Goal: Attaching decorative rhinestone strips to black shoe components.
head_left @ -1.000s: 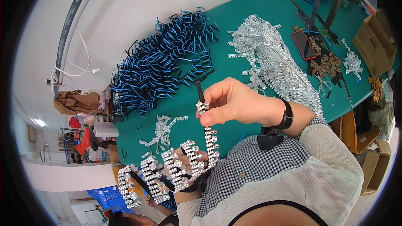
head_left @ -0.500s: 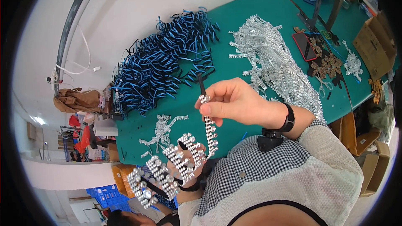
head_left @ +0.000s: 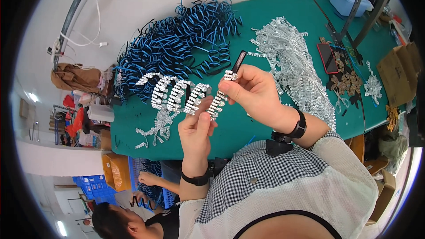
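A coiled black strip (head_left: 197, 98), trimmed with silver rhinestones, hangs in several spiral loops over the table. My right hand (head_left: 259, 93) pinches it between thumb and fingers close to one end, where a bare black tip sticks up past the fingers. Below that, my left hand (head_left: 196, 135) has its thumb and fingers closed on the same strip, with part of the palm hidden. The loops reach leftward above a small heap of silver trim (head_left: 158, 129). A heap of blue and black coiled ribbon (head_left: 177, 46) lies behind the strip.
On the green table (head_left: 261, 135) a long pile of silver trim (head_left: 299, 68) lies right of my hands. Beyond it are a red-edged phone (head_left: 327, 58), scissors (head_left: 341, 102) and brown glittery pieces (head_left: 347, 82). At lower left another person (head_left: 128, 221) handles a dark coil.
My left hand has come up from low beside the table's front edge to just under my right hand. The strip's loops have risen with it, and its black tip now tilts right.
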Motion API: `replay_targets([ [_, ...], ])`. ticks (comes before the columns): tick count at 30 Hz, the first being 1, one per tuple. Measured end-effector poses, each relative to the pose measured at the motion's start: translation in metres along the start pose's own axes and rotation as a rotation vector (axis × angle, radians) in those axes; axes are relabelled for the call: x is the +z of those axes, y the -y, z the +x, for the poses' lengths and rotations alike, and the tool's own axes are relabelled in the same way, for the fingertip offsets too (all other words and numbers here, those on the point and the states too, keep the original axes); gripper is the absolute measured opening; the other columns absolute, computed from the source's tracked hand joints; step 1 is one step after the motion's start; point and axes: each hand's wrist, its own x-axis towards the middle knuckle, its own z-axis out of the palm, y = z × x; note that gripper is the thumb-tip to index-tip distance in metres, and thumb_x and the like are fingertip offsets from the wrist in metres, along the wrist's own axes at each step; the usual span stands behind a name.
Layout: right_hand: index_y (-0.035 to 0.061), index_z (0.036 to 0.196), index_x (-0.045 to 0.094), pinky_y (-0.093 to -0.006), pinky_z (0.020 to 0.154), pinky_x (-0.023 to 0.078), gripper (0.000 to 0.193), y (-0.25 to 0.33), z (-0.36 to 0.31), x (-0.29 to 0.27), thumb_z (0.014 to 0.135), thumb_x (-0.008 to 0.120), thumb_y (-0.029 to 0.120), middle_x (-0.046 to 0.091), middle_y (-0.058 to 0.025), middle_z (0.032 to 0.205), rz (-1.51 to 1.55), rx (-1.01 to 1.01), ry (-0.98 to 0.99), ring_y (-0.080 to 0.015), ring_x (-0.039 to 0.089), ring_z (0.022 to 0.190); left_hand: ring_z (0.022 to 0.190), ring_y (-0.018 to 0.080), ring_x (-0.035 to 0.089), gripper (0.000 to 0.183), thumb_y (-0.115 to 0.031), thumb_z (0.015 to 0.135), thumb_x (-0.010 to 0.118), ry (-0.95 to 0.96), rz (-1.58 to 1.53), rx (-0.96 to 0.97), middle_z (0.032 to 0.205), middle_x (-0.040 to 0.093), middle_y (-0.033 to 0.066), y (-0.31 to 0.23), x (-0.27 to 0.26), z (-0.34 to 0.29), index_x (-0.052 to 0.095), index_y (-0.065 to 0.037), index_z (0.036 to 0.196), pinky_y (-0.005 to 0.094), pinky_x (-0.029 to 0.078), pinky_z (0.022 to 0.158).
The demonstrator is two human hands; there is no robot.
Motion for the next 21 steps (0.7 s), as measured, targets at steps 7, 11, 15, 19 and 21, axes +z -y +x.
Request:
replay_targets([
  [7, 0.0033, 0.069, 0.052, -0.0179, 0.048, 0.038, 0.021, 0.003, 0.003, 0.001, 0.078, 0.067, 0.013, 0.056, 0.0007, 0.061, -0.003, 0.003, 0.032, -0.001, 0.047, 0.057, 0.06, 0.0066, 0.05, 0.024, -0.013, 0.081, 0.064, 0.008, 0.027, 0.246, 0.079, 0.059, 0.0056, 0.009, -0.001, -0.007, 0.062, 0.009, 0.09, 0.017, 0.037, 0.052],
  [11, 0.0037, 0.072, 0.054, -0.0182, 0.049, 0.039, 0.017, 0.004, 0.005, 0.001, 0.075, 0.07, 0.011, 0.056, 0.001, 0.07, 0.03, -0.074, 0.006, -0.003, 0.048, 0.061, 0.083, 0.012, 0.053, 0.014, 0.005, 0.074, 0.066, -0.11, 0.157, 0.397, 0.091, 0.058, 0.0081, 0.007, 0.001, -0.018, 0.062, 0.008, 0.087, 0.0243, 0.043, 0.073],
  [15, 0.0036, 0.082, 0.059, -0.0197, 0.048, 0.038, 0.013, -0.001, 0.007, -0.005, 0.074, 0.069, 0.007, 0.056, -0.0005, 0.079, 0.163, -0.463, -0.124, -0.0057, 0.048, 0.062, 0.08, 0.013, 0.054, 0.013, 0.003, 0.078, 0.061, -0.185, 0.223, 0.566, 0.093, 0.059, 0.0091, 0.007, 0.005, -0.018, 0.059, 0.01, 0.088, 0.0266, 0.044, 0.077],
  [19, 0.0038, 0.102, 0.062, -0.0209, 0.053, 0.036, 0.03, 0.025, 0.011, -0.01, 0.072, 0.067, 0.005, 0.056, -0.0037, 0.083, -0.502, -0.63, 0.068, -0.0087, 0.047, 0.062, 0.082, 0.0147, 0.056, 0.016, 0.002, 0.078, 0.061, -0.13, 0.307, 0.577, 0.096, 0.06, 0.0113, 0.011, -0.006, -0.021, 0.06, 0.01, 0.092, 0.0274, 0.044, 0.076],
  [21, 0.0046, 0.097, 0.064, -0.0205, 0.051, 0.036, 0.025, 0.023, 0.016, -0.013, 0.072, 0.067, 0.006, 0.055, -0.0035, 0.081, -0.551, -0.638, 0.079, -0.0083, 0.047, 0.061, 0.082, 0.0147, 0.055, 0.016, 0.001, 0.078, 0.061, -0.115, 0.35, 0.608, 0.095, 0.06, 0.0113, 0.01, -0.003, -0.017, 0.06, 0.01, 0.092, 0.0274, 0.044, 0.076],
])
